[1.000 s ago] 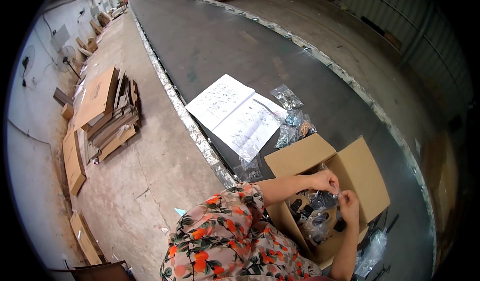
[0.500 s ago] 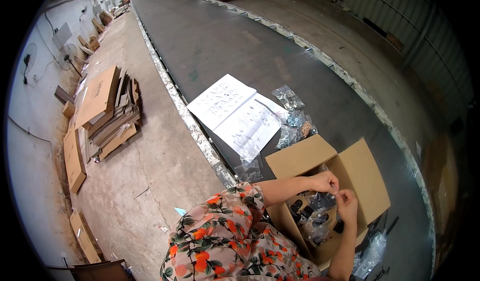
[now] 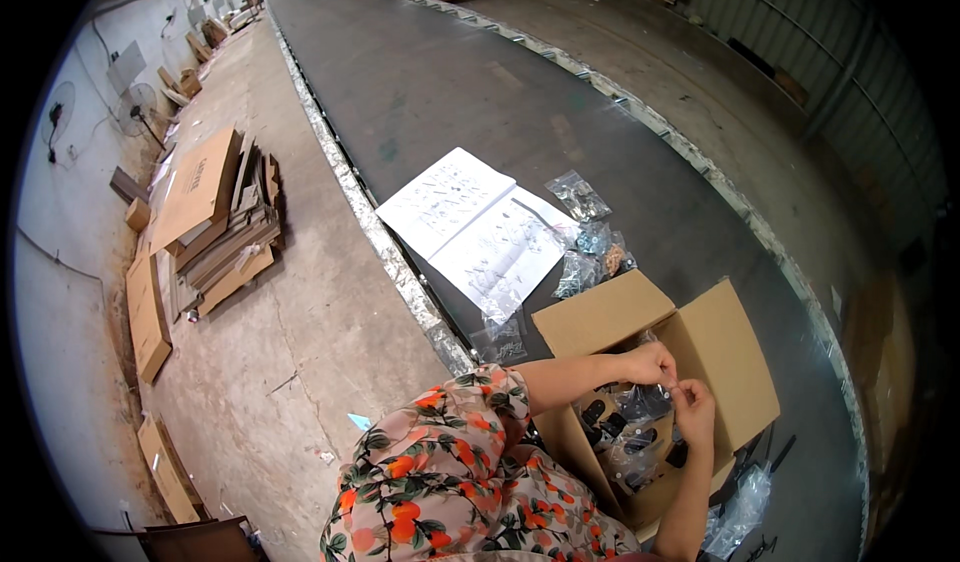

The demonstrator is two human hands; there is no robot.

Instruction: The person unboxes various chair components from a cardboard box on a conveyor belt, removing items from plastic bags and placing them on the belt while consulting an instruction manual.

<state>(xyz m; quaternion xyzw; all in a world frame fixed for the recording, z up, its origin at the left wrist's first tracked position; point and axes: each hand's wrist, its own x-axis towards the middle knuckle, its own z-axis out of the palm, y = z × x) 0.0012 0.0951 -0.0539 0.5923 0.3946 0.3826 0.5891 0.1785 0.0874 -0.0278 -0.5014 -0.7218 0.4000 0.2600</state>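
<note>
On dark conveyor belt: 1 open booklet laid flat, clear bags clustered beside it, 1 open carton set near bags, clear plastic placed alongside carton.

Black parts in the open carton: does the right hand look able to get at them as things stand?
Probably yes: the right hand is above the carton, whose visible flaps are folded outward, though clear plastic seems to cover some black parts.

The loose, pale pinkish-beige cloth garment bears a print of rounded orange-red fruit-like shapes and dark green leaves. Its short, wide left sleeve, in the same print, falls in soft folds. The left forearm and right forearm are bare, as are the left hand and right hand.
</note>
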